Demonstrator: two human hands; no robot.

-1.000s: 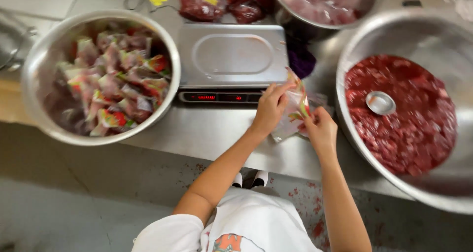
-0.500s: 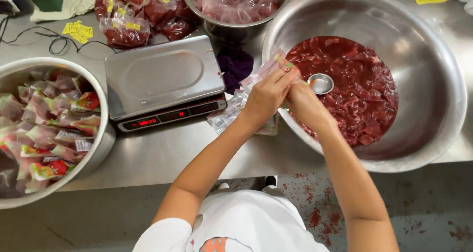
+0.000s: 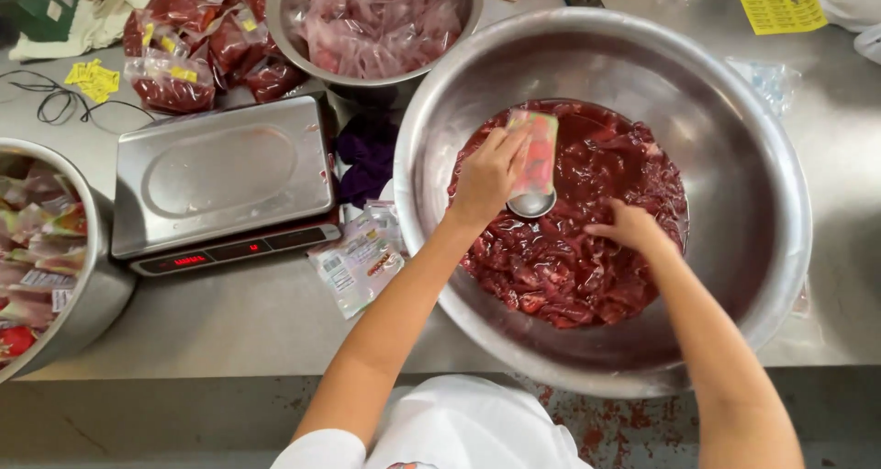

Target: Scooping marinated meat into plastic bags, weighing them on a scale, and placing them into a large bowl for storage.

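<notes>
Your left hand (image 3: 491,171) grips a small plastic pouch (image 3: 537,152) upright over the red meat (image 3: 569,240) in the big steel bowl (image 3: 762,184). Your right hand (image 3: 624,228) rests on the meat, fingers curled into it. A scale (image 3: 220,180) stands left of the bowl.

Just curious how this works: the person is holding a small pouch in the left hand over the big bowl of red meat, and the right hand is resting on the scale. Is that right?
Not quite. The head view shows the right hand down in the big bowl, touching the red meat, not on the scale. The left hand does hold the small pouch over the meat.
</notes>
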